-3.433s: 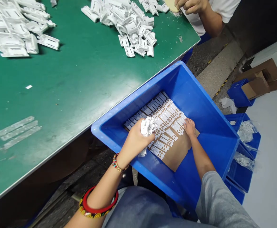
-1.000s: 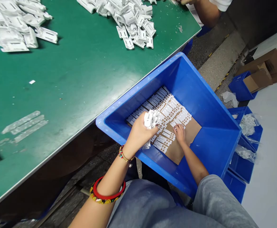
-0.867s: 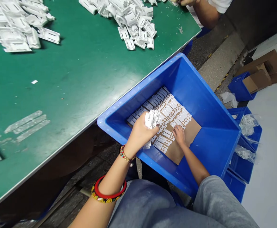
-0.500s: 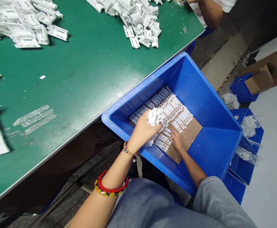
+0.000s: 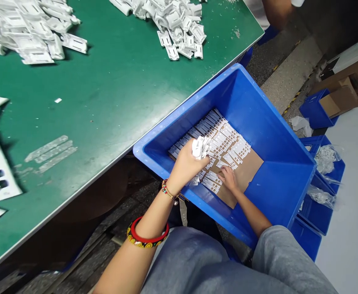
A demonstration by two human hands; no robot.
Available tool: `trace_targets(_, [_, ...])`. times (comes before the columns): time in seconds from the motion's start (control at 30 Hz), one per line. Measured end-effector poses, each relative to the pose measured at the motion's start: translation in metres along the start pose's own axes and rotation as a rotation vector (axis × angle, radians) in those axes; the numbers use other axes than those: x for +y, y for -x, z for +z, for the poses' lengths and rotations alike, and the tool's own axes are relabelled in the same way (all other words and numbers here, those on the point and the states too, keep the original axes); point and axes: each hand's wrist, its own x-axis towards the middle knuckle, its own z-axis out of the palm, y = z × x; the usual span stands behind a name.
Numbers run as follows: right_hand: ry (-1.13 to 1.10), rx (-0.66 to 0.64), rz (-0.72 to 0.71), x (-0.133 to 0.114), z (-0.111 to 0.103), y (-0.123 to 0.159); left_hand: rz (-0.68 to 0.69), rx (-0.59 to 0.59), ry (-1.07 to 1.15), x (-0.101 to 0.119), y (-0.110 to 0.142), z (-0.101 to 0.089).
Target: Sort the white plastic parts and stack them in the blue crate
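- Left hand (image 5: 186,162): fingers are found clamped around a bundle of white parts (image 5: 201,148), which is held over the blue bin (image 5: 285,175); a beaded bracelet (image 5: 167,191) is worn at the wrist.
- Right hand (image 5: 229,179): it is found lowered into the bin, fingers bent, close over the cardboard sheet (image 5: 249,169); whether a part is pinched at the fingertips cannot be told.
- White strips (image 5: 220,141): these are laid side by side in rows on the cardboard, ahead of the right hand; some are hidden behind the left hand.
- Short row of strips (image 5: 211,183): it is placed between the two hands, just left of the right fingertips.
- Green table (image 5: 105,98): it is seen to the left of and beyond the left hand.
- Large pile of white parts (image 5: 28,30) and second pile (image 5: 180,24): both are heaped on the table, well beyond the left hand.
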Motion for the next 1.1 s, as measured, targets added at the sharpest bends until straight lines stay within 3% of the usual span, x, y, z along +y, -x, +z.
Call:
trace_targets(0.13, [-0.023, -0.09, -0.108, -0.015, 0.007, 0.007, 0.007, 0.005, 0.0, -0.001, 0.0, 0.0])
trace_targets(0.53, [0.019, -0.051, -0.037, -0.009, -0.001, 0.005, 0.015, -0.004, -0.012, -0.001, 0.0, 0.0])
trace_targets(0.77, [0.007, -0.187, -0.226, -0.031, 0.013, 0.02, 0.015, 0.006, -0.015, -0.002, 0.0, 0.0])
trace_targets(0.97, [0.038, -0.133, -0.14, -0.03, 0.009, 0.017, 0.005, 0.006, -0.005, -0.002, -0.001, 0.0])
trace_targets(1.1, [0.065, 0.008, 0.051, -0.021, 0.003, 0.006, 0.007, -0.003, 0.001, -0.001, -0.001, -0.001])
